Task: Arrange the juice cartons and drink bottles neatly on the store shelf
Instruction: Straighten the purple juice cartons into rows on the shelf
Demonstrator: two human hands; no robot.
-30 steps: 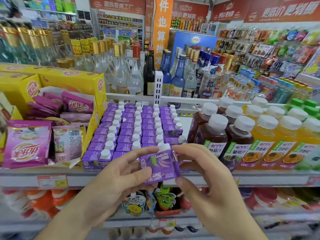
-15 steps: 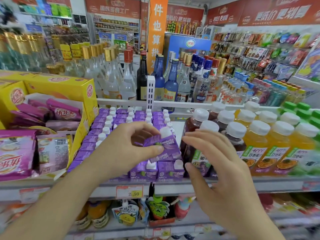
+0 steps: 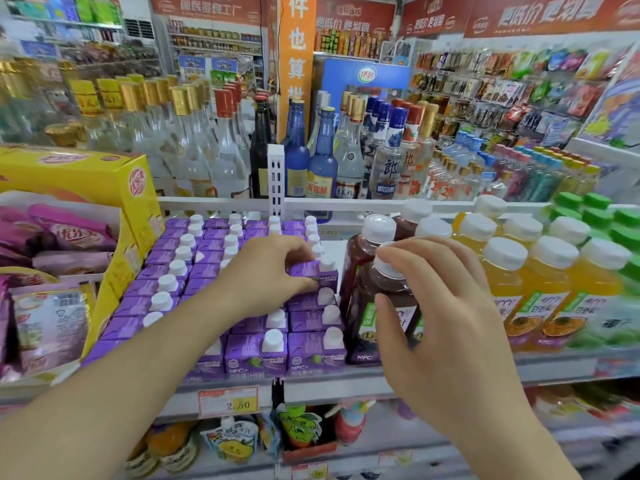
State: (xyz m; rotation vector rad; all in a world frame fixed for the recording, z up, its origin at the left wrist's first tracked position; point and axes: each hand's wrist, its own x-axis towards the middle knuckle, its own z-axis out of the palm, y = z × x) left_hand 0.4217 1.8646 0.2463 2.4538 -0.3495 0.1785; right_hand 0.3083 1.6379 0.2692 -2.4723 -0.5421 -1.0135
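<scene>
On shelf (image 3: 346, 382): left hand (image 3: 266, 271) grips purple carton (image 3: 313, 273) (white-capped).

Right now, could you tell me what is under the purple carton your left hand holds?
The held carton sits over more purple cartons; the left hand covers whether it touches them.

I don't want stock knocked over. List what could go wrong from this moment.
1. The left hand pinches a purple juice carton sitting above the packed rows; lowered askew, it may jam or tip its neighbours.
2. That carton is right beside the dark juice bottles; a sideways nudge could rock them.
3. The right hand hovers by the front dark bottle's white cap near the shelf edge; a bump might topple it forward.
</scene>
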